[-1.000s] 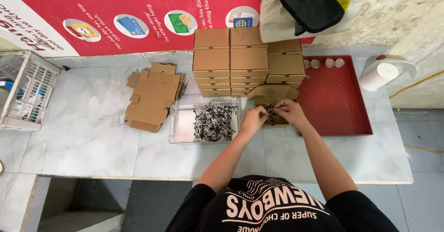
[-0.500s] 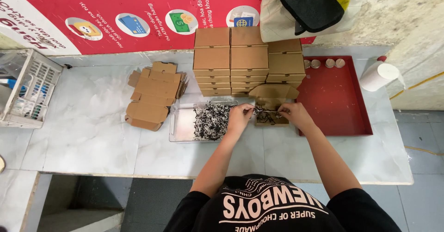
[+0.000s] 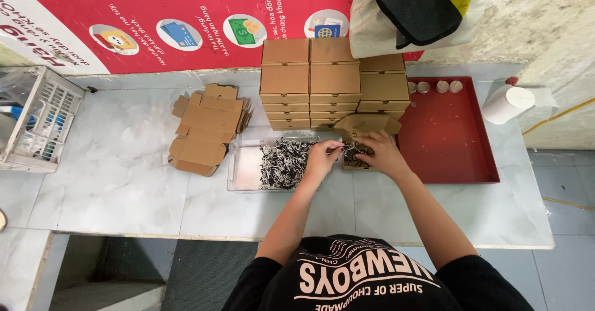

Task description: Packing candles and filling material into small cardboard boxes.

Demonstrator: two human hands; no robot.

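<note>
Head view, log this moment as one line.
left hand pinching shredded paper over clear tray | right hand in open cardboard box

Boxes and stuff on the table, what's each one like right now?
Open box: lid up, shredded paper inside.
Stacked boxes: closed, piled.
Flat cardboard: unfolded, in a heap.
Clear tray: part full of shredded paper.
Red tray: mostly bare.
Left hand: pinching shreds.
Right hand: in the open box.

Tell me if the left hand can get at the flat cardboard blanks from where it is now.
Probably yes. The left hand is over the clear tray of shredded paper, and the flat cardboard blanks lie just beyond that tray with bare tabletop around them and nothing between.
</note>
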